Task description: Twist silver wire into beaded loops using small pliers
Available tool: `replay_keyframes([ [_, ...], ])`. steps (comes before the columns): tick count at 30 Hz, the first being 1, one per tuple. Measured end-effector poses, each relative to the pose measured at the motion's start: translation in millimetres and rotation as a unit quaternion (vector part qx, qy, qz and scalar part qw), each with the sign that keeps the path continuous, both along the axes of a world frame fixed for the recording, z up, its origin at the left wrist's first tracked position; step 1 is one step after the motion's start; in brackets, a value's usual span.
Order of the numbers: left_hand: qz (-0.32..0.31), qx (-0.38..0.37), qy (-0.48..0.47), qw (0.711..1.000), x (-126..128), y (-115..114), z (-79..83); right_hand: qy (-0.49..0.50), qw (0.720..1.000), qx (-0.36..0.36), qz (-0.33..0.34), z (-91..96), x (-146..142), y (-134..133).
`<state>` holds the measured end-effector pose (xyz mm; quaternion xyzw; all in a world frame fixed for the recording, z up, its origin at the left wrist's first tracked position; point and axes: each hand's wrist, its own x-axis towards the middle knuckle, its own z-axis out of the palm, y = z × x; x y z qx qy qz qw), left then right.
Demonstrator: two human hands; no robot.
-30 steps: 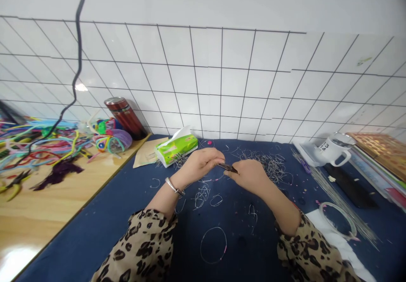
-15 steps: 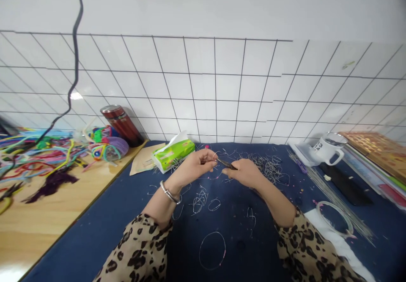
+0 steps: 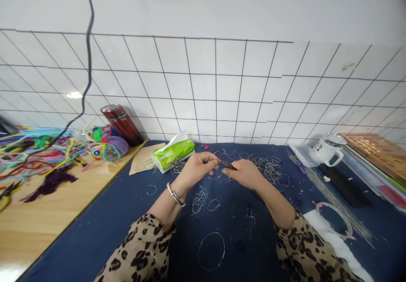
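In the head view my right hand (image 3: 243, 173) is closed round the handles of small dark pliers (image 3: 226, 163), their nose pointing left. My left hand (image 3: 203, 166) pinches close to the plier tips, on what looks like a thin wire; its ends are too fine to follow. A silver bangle (image 3: 175, 195) circles my left wrist. Behind my right hand lies a tangled heap of wire pieces (image 3: 268, 168). Nearer me, on the dark blue cloth (image 3: 127, 231), are a tangle of bent wire (image 3: 199, 201) and a wire ring with pink beads (image 3: 211, 251).
A green tissue pack (image 3: 174, 155) and a red flask (image 3: 122, 123) stand at back left, beside colourful pipe cleaners (image 3: 41, 146). To the right are a white mug (image 3: 330, 149), a dark phone-like slab (image 3: 345, 184), straight wires (image 3: 336, 203) and a clear coil (image 3: 334, 219).
My left hand and wrist have shifted and turned slightly to the right. The pliers and my right hand are almost unmoved. The hanging black cord has swung right.
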<state>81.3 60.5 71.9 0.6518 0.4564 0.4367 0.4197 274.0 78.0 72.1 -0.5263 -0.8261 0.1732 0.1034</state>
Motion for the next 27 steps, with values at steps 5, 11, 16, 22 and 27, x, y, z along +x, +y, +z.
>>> replay_keyframes([
  [5, -0.001, -0.008, 0.013, 1.000, -1, 0, 1.0, -0.101, 0.989, 0.107, -0.020, 4.3, -1, -6],
  [11, -0.024, -0.011, 0.034, 0.999, -3, -1, 5.0, -0.135, 0.972, 0.194, -0.009, 7.5, 1, -9],
  [16, -0.037, -0.008, 0.058, 0.998, -6, -1, 8.1, -0.148, 0.959, 0.242, 0.002, 10.0, 2, -10],
  [22, -0.046, 0.005, 0.063, 0.997, -7, -2, 9.7, -0.135, 0.952, 0.275, -0.006, 7.3, 3, -9],
  [27, -0.042, 0.026, 0.070, 0.996, -6, -5, 13.5, -0.135, 0.946, 0.293, -0.011, 6.2, 3, -8],
])
